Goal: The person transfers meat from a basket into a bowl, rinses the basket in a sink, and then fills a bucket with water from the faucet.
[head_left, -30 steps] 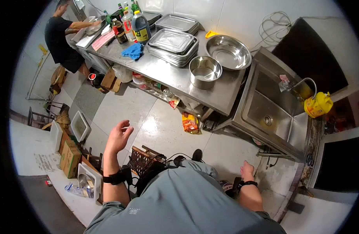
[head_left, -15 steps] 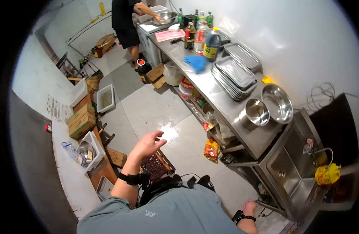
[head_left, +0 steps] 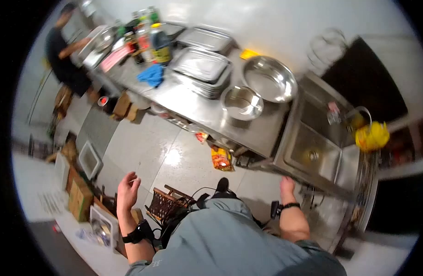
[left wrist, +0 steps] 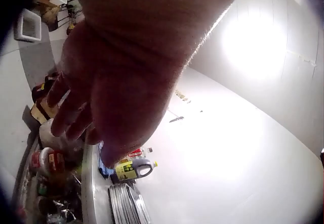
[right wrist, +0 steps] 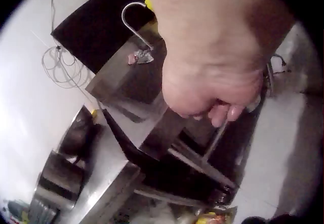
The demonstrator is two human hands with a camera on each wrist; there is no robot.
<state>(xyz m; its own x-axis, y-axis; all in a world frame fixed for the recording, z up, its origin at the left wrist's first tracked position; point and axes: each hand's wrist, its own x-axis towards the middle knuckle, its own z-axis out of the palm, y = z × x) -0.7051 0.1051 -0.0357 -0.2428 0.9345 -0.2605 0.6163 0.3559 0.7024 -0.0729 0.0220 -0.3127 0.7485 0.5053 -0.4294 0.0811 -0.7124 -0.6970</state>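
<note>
My left hand (head_left: 128, 191) hangs over the floor at the left, fingers loosely bent, holding nothing. In the left wrist view its palm and thumb (left wrist: 126, 113) show dark against the wall. My right hand (head_left: 288, 185) is in front of the metal sink (head_left: 308, 154), overlapping its lower front edge in the head view. Its fingers (right wrist: 220, 115) curl loosely with nothing in them. On the steel table (head_left: 253, 133) beyond stand a deep steel pot (head_left: 241, 103), a wide steel basin (head_left: 270, 79) and a stack of metal trays (head_left: 202, 69).
A woven-seat chair (head_left: 163, 204) stands close to my left hand. Bottles (head_left: 161, 43) and a blue cloth (head_left: 151, 75) are farther along the table, where another person (head_left: 66, 55) works. A yellow container (head_left: 372, 136) sits by the faucet. An orange packet (head_left: 220, 158) lies below the table.
The head view swung toward the far end of the room, then back to the sink. My right hand now appears farther forward, beside the sink front. Both hands stay without anything in them.
</note>
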